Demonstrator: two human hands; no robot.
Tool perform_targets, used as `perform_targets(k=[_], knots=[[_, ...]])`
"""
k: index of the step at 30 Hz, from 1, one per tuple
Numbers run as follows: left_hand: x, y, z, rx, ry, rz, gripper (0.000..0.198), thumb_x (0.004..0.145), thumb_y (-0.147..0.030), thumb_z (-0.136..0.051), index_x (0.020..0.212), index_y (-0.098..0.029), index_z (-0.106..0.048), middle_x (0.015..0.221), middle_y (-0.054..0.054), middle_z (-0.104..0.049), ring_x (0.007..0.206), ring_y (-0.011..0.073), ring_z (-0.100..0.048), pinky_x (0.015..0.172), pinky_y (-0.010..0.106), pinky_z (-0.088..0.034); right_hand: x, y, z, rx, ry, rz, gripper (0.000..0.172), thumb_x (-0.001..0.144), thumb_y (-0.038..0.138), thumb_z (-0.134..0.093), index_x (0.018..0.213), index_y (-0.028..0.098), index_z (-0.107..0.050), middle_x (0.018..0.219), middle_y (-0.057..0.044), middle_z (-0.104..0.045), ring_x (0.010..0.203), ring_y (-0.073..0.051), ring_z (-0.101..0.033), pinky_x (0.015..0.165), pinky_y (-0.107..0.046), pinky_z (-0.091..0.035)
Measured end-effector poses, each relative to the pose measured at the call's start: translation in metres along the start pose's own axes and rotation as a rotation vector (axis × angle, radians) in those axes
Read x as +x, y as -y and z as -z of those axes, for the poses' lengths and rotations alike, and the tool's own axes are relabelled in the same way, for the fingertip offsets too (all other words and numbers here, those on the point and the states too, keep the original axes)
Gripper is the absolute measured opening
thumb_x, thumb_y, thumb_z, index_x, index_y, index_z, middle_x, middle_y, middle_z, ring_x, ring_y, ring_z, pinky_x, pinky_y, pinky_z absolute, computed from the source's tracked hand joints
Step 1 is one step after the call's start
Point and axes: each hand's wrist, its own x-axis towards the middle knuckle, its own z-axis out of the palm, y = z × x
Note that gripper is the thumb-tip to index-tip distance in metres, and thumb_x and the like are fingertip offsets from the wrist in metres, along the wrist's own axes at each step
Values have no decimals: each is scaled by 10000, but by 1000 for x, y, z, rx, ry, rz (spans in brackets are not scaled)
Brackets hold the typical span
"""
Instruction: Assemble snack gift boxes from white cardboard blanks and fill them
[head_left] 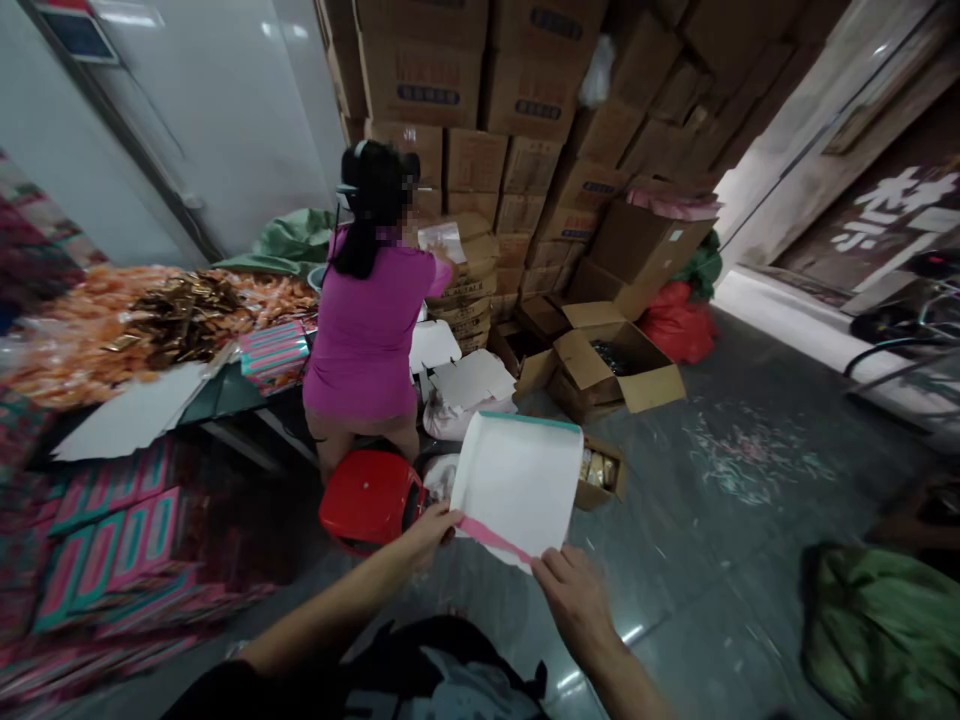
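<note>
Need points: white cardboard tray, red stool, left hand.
white cardboard tray [517,485]: head view, middle of its white face
red stool [366,495]: head view, top of the seat
left hand [427,532]: head view, back of the hand

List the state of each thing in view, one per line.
white paperboard tray, lifted, held at its pink-striped edge
left hand, gripping one end of that edge
right hand, gripping the other end
large cardboard carton, flaps open
small carton, open, holding packets
red plastic stool, on the floor
stacked cartons, closed, piled high
co-worker, standing, back turned
</note>
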Motion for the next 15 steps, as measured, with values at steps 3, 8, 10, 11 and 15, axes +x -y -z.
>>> perform_targets(k=[3,8,10,11,15], knots=[[-14,5,4,-74,21,11,374,625,-395,-746,905,-185,-614,581,-39,-555,483,114,-444,476,233,-290,-1,4,-12,56,-30,4,243,947,121,-501,748,190,-623,698,-23,-539,708,-179,-405,655,-315,-262],[-28,-18,17,-190,-121,-137,381,560,-240,-764,894,-193,-588,607,-64,-541,514,88,-450,498,208,-317,26,12,-26,94,-48,77,181,935,121,-528,822,192,-650,732,-27,-574,715,-178,-424,664,-317,-277],[-38,-24,30,-266,-279,-173,344,529,-184,-726,840,-196,-581,588,-74,-524,498,78,-433,481,196,-304,39,20,-35,143,-62,143,163,939,134,-534,843,188,-653,739,-26,-580,718,-176,-428,671,-315,-286],[-46,-24,38,-311,-357,-167,293,519,-169,-703,779,-192,-570,563,-74,-509,487,75,-425,473,191,-301,46,26,-42,171,-62,180,153,941,146,-541,845,188,-652,739,-25,-580,719,-174,-431,675,-313,-289],[-91,-9,78,-485,-599,-114,223,494,-145,-638,519,-198,-423,439,-74,-387,420,54,-345,424,184,-253,72,62,-74,293,-21,405,125,942,174,-566,865,191,-662,733,-19,-574,711,-161,-446,686,-304,-305]])
